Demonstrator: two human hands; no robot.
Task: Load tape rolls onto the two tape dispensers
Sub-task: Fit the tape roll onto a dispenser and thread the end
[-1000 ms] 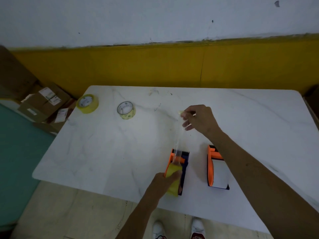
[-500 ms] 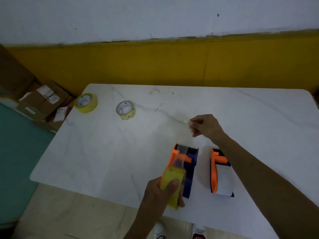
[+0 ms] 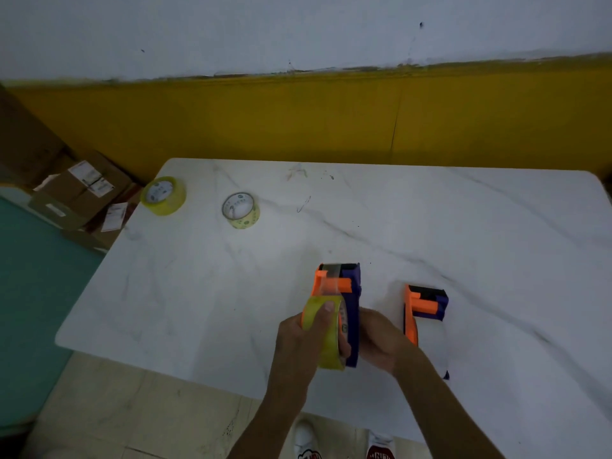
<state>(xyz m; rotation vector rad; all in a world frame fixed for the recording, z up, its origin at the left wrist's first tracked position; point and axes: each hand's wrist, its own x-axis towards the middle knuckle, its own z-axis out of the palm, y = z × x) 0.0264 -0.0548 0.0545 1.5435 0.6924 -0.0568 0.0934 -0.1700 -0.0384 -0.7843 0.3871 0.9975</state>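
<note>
Near table edge: left hand (image 3: 299, 339) gripping yellow tape roll (image 3: 326, 336) seated in orange-and-purple dispenser (image 3: 344, 306), thumb on top of the roll. Right hand (image 3: 381, 339) closed against the dispenser's purple side. Clear tape strip (image 3: 329, 284) runs from roll over the orange front. Second dispenser (image 3: 422, 313) lies just right, untouched. Far left on white marble table (image 3: 463, 243): clear tape roll (image 3: 240, 210), and a second yellow tape roll (image 3: 163, 195) at the corner.
</note>
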